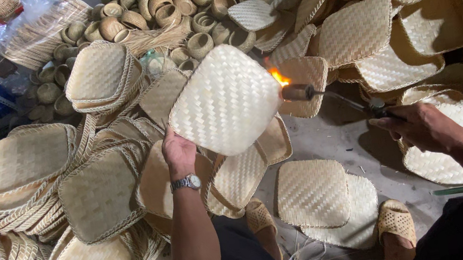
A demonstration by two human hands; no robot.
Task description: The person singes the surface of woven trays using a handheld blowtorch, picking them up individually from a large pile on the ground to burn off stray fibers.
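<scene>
My left hand (178,152), with a wristwatch on the wrist, holds up a pale woven bamboo tray (225,100) by its lower left edge, its underside facing me. My right hand (423,127) grips a gas torch (338,97) whose metal nozzle points left. An orange flame (279,77) burns at the nozzle tip, right against the tray's right edge.
Stacks of woven trays (99,194) lie to the left and lower left. More trays (437,23) pile up at the right and back. Several small round woven baskets (162,5) fill the far middle. Two trays (316,194) rest on the concrete floor near my sandalled feet (396,221).
</scene>
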